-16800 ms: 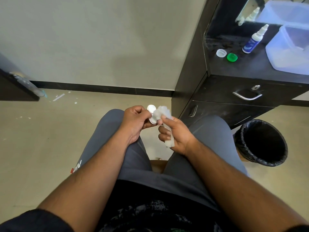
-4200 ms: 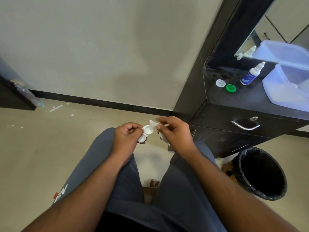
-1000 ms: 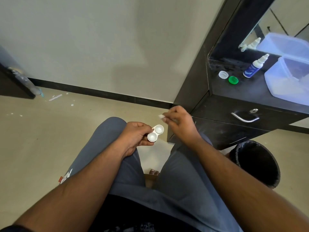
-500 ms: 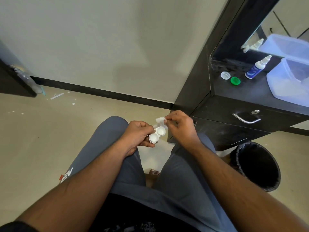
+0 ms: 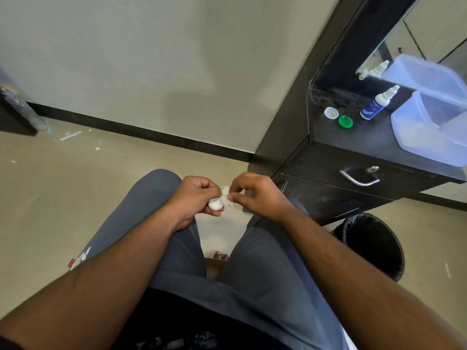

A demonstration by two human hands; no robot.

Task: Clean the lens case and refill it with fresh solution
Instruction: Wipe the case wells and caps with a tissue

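Above my knees my left hand grips the white lens case; one round well shows, the other is covered. My right hand pinches a small white tissue and presses it into the covered well. On the dark dresser top at the right lie the case's white cap and green cap. Beside them stands the white and blue solution bottle, upright and capped.
A translucent plastic tub fills the dresser's right side, below a mirror. Drawers with metal handles face me. A black-lined waste bin stands on the floor by my right leg. A plastic bottle leans at the far left.
My right hand has brought the tissue back onto the case and now presses it into one well. Both hands sit slightly closer together than half a second ago.
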